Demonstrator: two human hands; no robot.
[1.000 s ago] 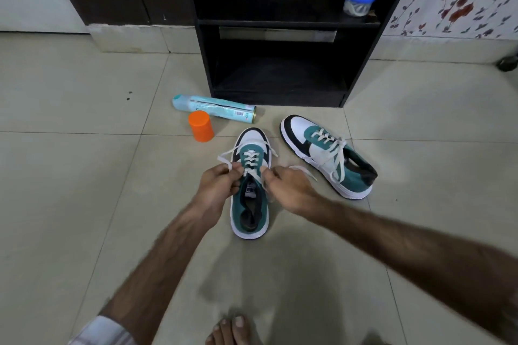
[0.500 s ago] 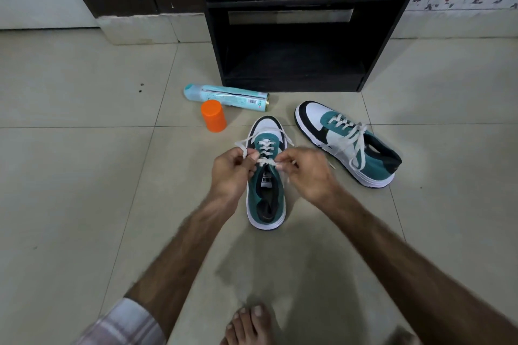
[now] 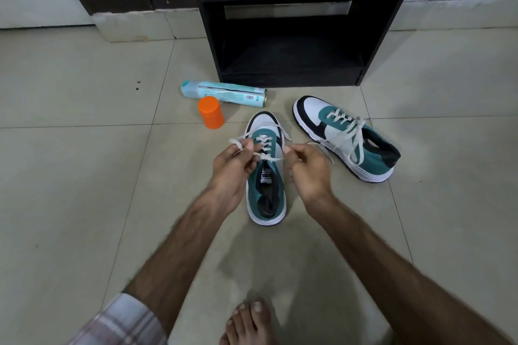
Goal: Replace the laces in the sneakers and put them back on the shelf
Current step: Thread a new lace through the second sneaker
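Head view. Near sneaker (image 3: 266, 193): upright on the tiled floor (image 3: 84, 176), toe toward the shelf (image 3: 291, 45). White lace (image 3: 265, 148): threaded partway, ends loose. Left hand (image 3: 232, 168): fingers pinching the left lace end. Right hand (image 3: 307, 168): fingers curled, pinching the right lace end. Second sneaker (image 3: 346, 137): laced, just right of the first. Spray can (image 3: 224, 92), lying, and orange cap (image 3: 210, 112): beside the shelf's front left corner.
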